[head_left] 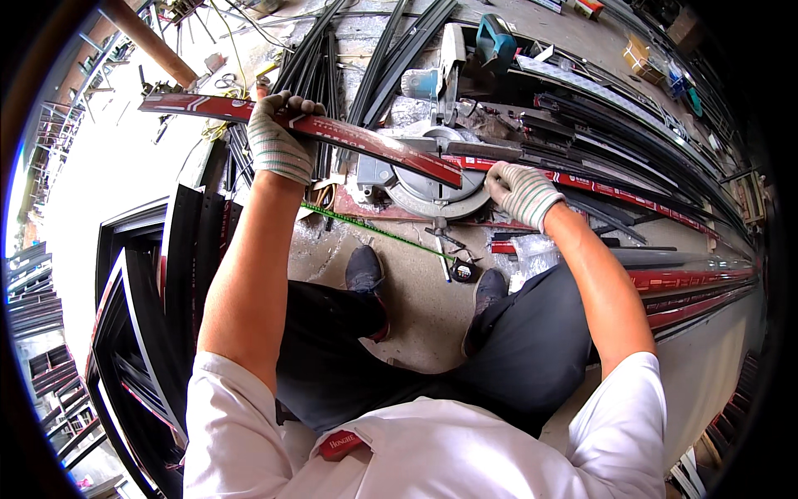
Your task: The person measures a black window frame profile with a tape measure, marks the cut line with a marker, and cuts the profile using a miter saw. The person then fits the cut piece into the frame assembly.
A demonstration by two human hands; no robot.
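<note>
My left hand (pixel 283 137), in a striped knit glove, is closed around a short metal profile (pixel 374 143) with red film on its face. That piece is held up at a slant, its right end over the round base of a mitre saw (pixel 432 187). A longer red-filmed profile (pixel 632 198) lies across the saw and runs off to the right. My gloved right hand (pixel 524 195) is closed at this longer profile, beside the saw base; its fingertips are partly hidden.
On the floor between my shoes sits a black tape measure (pixel 464 270) with its green blade (pixel 374 227) drawn out. Black angled frames (pixel 150 333) stand at my left. Dark profiles (pixel 399 58) lie beyond the saw, and red-faced ones (pixel 690 279) lie near my right knee.
</note>
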